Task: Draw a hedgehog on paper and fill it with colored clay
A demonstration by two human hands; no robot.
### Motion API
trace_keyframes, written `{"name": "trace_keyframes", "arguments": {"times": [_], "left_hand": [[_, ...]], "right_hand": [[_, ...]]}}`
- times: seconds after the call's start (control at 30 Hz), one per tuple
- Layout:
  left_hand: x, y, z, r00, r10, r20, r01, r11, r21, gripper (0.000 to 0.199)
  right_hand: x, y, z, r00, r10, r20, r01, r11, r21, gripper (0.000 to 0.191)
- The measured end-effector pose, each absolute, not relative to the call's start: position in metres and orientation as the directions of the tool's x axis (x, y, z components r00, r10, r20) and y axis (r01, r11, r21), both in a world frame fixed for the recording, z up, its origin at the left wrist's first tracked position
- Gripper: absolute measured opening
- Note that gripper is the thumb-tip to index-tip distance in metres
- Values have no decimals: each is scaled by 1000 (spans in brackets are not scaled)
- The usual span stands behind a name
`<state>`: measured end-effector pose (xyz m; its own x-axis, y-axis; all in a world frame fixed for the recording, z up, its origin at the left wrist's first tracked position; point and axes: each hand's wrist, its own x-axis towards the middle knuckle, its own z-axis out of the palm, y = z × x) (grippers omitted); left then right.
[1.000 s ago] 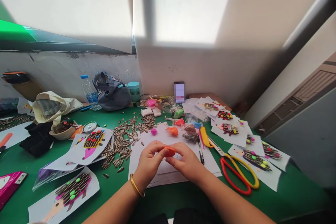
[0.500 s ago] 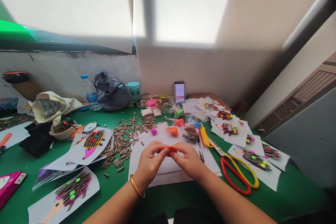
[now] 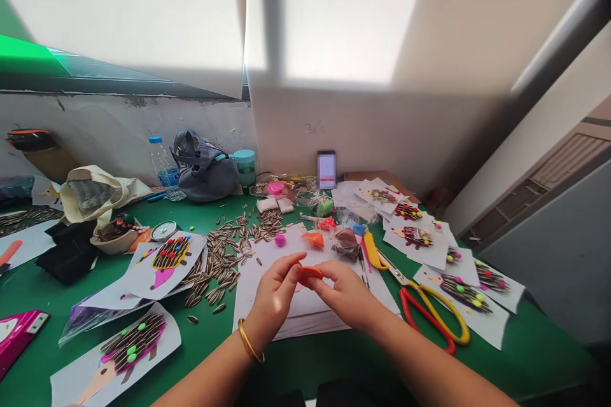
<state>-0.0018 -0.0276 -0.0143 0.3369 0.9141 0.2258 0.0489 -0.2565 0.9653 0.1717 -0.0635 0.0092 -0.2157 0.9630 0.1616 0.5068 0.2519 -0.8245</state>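
Note:
A flattened piece of orange modelling clay [image 3: 311,273] is held up over the stacked white paper [image 3: 305,324]. My right hand [image 3: 348,294] pinches its right side between thumb and fingers. At its left edge, my left hand [image 3: 275,292] grips it with the thumb in front, its forefinger stretched out above. Some of the clay is hidden by my fingers. Beyond my hands lie a pink clay ball [image 3: 280,240], a wrapped orange lump [image 3: 314,240] and a wrapped brown lump [image 3: 345,243].
Sunflower seeds [image 3: 222,254] are scattered left of the paper. Red-and-yellow scissors [image 3: 414,286] and a yellow cutter [image 3: 375,250] lie at the right. Hedgehog pictures [image 3: 470,296] are spread on both sides of the green table [image 3: 210,346]. A phone [image 3: 327,169] leans on the wall.
My left fingers have straightened and lifted slightly off the top of the orange clay, showing more of it. My right hand keeps its pinch in nearly the same place.

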Motion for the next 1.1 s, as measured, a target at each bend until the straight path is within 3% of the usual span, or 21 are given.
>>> {"name": "trace_keyframes", "arguments": {"times": [0.17, 0.37, 0.53, 0.67, 0.9, 0.97, 1.1], "left_hand": [[1, -26, -16, 355, 893, 277, 142, -344, 928, 24], [3, -27, -13, 362, 907, 216, 71, -258, 964, 23], [4, -30, -14, 368, 905, 213, 81, -259, 962, 29], [5, -30, -12, 358, 912, 199, 93, -248, 964, 22], [5, -30, -16, 337, 931, 141, 13, -155, 988, 33], [5, -30, -16, 351, 921, 172, 62, -206, 977, 38], [6, -30, -10, 424, 889, 171, 152, -256, 955, 27]], "right_hand": [[167, -61, -15, -178, 940, 291, 569, 339, -749, 19], [170, -60, -24, -181, 912, 368, 436, 410, -801, 16], [174, -61, -22, -154, 915, 374, 454, 401, -795, 13], [175, -63, -21, -180, 907, 380, 498, 417, -760, 12], [176, -61, -20, -148, 915, 375, 396, 402, -825, 19], [176, -61, -22, -114, 918, 380, 428, 391, -815, 18], [175, -63, -22, -127, 922, 366, 462, 381, -801, 17]]}}
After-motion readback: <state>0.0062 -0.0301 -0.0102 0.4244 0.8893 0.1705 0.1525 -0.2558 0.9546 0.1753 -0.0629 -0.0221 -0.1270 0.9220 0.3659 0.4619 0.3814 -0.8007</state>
